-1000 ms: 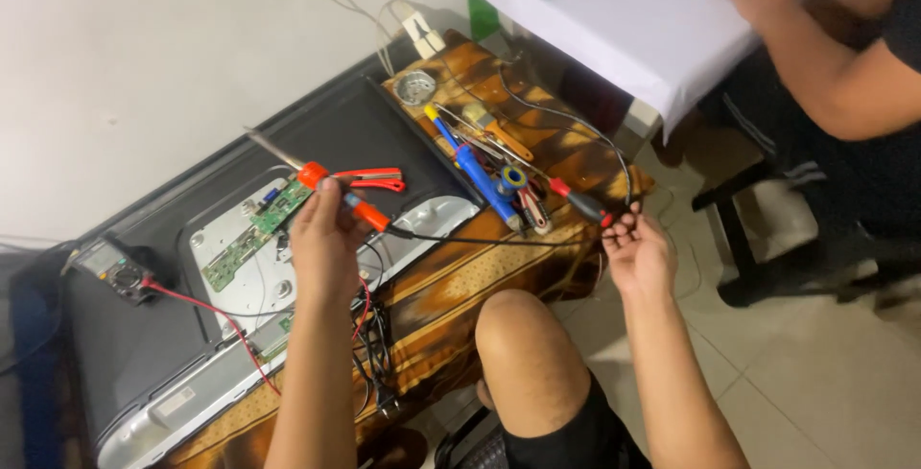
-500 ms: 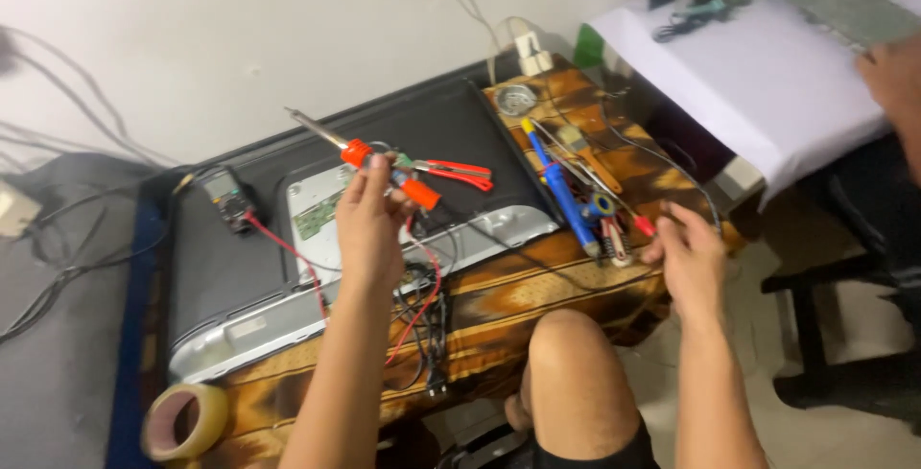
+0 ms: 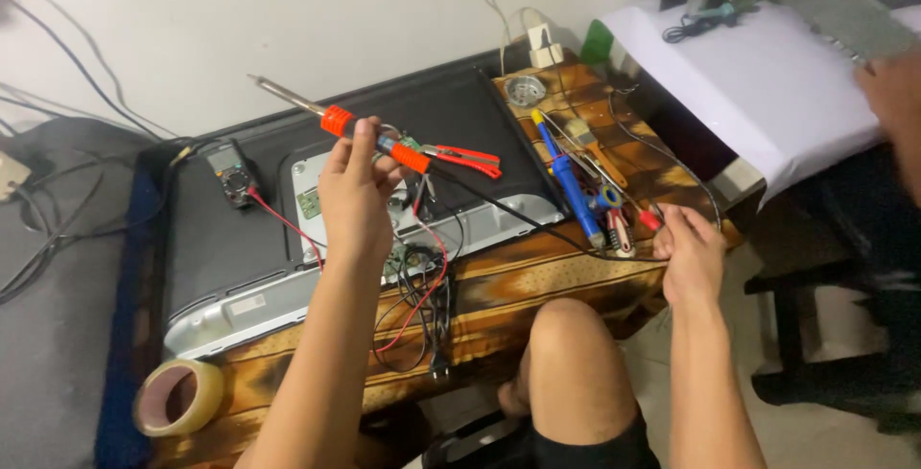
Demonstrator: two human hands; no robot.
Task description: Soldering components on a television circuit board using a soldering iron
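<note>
The soldering iron (image 3: 369, 133) is sitting up in the middle-left of the frame, and I am gripping its orange handle in my left hand (image 3: 353, 196), fingers closed around it, the bare metal tip angling toward the upper left. It is hanging over the grey panel (image 3: 249, 258) lying on the wooden table (image 3: 537, 282). My right hand (image 3: 691, 256) is working at the lower right, fingers curled on the black cord (image 3: 537, 224) at the table's edge; I cannot tell how firmly they are pinching it.

I am judging the cord to be the main risk: pulling on it could drag the iron sideways in my grasp and swing the tip into the multimeter (image 3: 230, 172) or its red lead (image 3: 283, 224). The red pliers (image 3: 465, 157) are lying just beside the handle, so a snag there is also looking possible. My bare knee (image 3: 566, 335) is sitting right under the table edge, where a dropped iron could be landing.
</note>
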